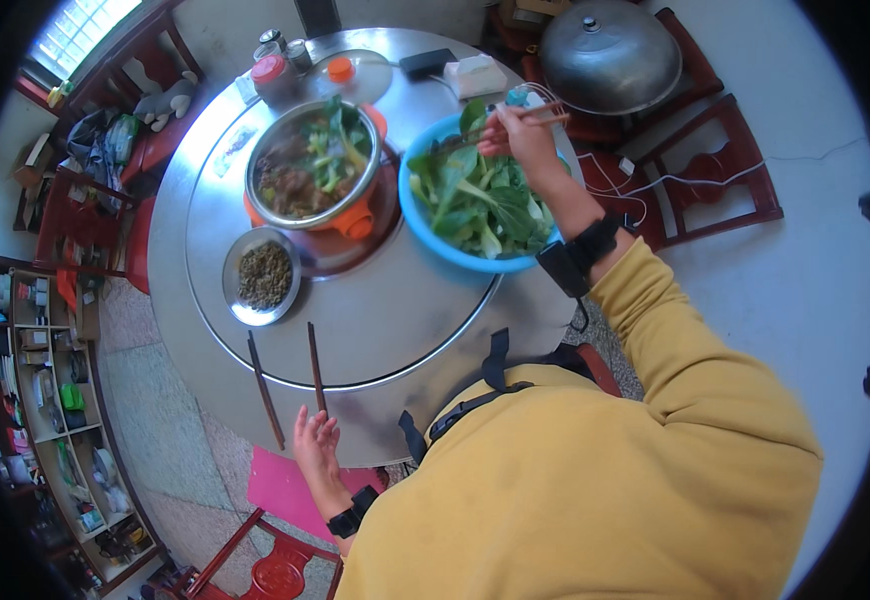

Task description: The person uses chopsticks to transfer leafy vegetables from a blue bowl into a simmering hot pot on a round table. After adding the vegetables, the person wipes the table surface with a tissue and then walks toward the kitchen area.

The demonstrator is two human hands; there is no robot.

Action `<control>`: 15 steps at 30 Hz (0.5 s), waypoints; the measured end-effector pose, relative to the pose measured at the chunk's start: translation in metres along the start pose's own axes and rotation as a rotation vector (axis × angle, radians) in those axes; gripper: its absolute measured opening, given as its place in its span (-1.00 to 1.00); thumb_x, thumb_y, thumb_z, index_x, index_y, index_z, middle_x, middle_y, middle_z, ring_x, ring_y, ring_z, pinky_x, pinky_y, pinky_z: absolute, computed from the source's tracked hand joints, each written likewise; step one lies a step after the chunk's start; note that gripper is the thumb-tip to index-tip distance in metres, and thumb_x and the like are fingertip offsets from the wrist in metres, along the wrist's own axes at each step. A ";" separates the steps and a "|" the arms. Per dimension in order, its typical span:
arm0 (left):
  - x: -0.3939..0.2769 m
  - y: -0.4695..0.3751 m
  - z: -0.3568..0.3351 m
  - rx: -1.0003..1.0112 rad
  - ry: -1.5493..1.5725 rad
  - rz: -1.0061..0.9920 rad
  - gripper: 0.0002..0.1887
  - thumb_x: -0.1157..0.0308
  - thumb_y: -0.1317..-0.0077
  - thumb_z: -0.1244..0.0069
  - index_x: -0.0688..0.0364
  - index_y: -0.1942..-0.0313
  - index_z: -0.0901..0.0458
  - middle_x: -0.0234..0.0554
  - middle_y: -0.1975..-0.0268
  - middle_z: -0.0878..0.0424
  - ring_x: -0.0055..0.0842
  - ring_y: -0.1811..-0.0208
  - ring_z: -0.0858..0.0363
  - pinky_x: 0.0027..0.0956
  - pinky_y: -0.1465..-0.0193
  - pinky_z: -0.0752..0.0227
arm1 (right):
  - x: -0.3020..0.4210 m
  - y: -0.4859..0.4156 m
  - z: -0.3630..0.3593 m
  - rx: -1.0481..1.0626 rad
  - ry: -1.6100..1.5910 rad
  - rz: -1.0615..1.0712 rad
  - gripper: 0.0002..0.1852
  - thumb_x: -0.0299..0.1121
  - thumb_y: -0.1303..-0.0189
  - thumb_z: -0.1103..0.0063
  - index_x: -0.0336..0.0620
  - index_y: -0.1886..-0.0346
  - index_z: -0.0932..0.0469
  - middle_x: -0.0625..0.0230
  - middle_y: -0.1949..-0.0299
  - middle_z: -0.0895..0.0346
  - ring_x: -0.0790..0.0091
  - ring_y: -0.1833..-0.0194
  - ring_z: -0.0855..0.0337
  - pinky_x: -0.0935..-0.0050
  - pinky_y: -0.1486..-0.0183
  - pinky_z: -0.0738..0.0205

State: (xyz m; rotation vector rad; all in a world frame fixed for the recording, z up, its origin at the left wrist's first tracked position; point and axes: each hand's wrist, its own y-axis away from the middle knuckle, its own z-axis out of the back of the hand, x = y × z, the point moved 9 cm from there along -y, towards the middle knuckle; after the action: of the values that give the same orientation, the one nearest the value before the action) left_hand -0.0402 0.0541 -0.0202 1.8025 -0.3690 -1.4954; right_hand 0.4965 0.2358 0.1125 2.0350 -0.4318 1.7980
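Observation:
My right hand (517, 139) grips a pair of wooden chopsticks (551, 112) over a blue plastic basin (472, 262) heaped with leafy greens (491, 199). The chopsticks' tips reach towards the basin's left side, partly lost among leaves. To the left, an orange electric pot (350, 223) holds browned meat (292, 184) and some greens (335, 154). In front of it sits a metal plate (234, 306) of chopped dark green food (264, 275). At the table's near edge my left hand (317, 442) has its fingers loosely apart, holding nothing, close to two dark chopsticks (315, 364) (265, 390) lying separately.
The round table (405, 420) carries a turntable (420, 330). Towards its back are a glass lid (375, 71), jars (270, 71), a black box (427, 64) and a tissue pack (474, 75). White cords (705, 180) cross red chairs (720, 169) at right, beside a large metal wok lid (611, 56).

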 end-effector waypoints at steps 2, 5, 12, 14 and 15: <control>-0.001 0.001 0.000 0.001 -0.012 -0.011 -0.60 0.38 -0.28 0.22 0.11 -0.15 -0.28 -0.22 0.21 -0.53 -0.50 0.26 -0.54 -0.40 0.24 -0.40 | -0.021 0.006 0.010 -0.050 -0.033 -0.060 -0.74 -0.32 -0.27 0.18 -0.31 0.42 -0.42 0.18 0.52 -0.48 0.32 0.57 -0.58 0.49 0.48 -0.56; -0.004 0.001 -0.001 0.009 -0.012 -0.021 -0.60 0.39 -0.28 0.22 0.11 -0.15 -0.28 -0.21 0.20 -0.53 -0.49 0.26 -0.54 -0.40 0.24 -0.40 | -0.048 0.007 0.004 -0.038 -0.044 -0.102 -0.72 -0.31 -0.27 0.18 -0.32 0.42 -0.43 0.18 0.53 -0.48 0.32 0.57 -0.58 0.50 0.49 -0.56; -0.006 0.008 0.001 -0.009 0.002 -0.030 -0.56 0.39 -0.25 0.16 0.16 -0.16 -0.27 -0.16 0.20 -0.53 -0.47 0.27 -0.54 -0.41 0.20 -0.38 | -0.069 -0.003 -0.006 -0.102 -0.026 -0.128 -0.71 -0.31 -0.26 0.15 -0.38 0.40 -0.44 0.13 0.53 -0.51 0.30 0.56 -0.60 0.51 0.52 -0.58; -0.003 0.009 0.003 -0.019 0.012 -0.020 -0.56 0.40 -0.25 0.16 0.16 -0.16 -0.27 -0.16 0.20 -0.53 -0.47 0.28 -0.54 -0.41 0.20 -0.38 | -0.059 -0.005 0.002 -0.079 -0.015 -0.114 -0.70 -0.29 -0.27 0.17 -0.38 0.39 -0.42 0.06 0.49 -0.52 0.26 0.53 -0.62 0.49 0.46 -0.61; -0.001 0.009 0.004 -0.022 0.012 -0.018 -0.56 0.40 -0.25 0.16 0.16 -0.15 -0.27 -0.16 0.20 -0.53 -0.47 0.28 -0.54 -0.41 0.21 -0.38 | -0.052 -0.006 0.007 -0.078 -0.045 -0.111 -0.69 -0.28 -0.27 0.17 -0.38 0.39 -0.42 0.05 0.49 -0.52 0.25 0.52 -0.62 0.48 0.45 -0.61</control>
State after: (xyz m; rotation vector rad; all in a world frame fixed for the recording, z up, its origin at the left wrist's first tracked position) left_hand -0.0419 0.0471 -0.0134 1.8007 -0.3298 -1.4951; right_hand 0.4986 0.2360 0.0594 2.0083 -0.3884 1.6475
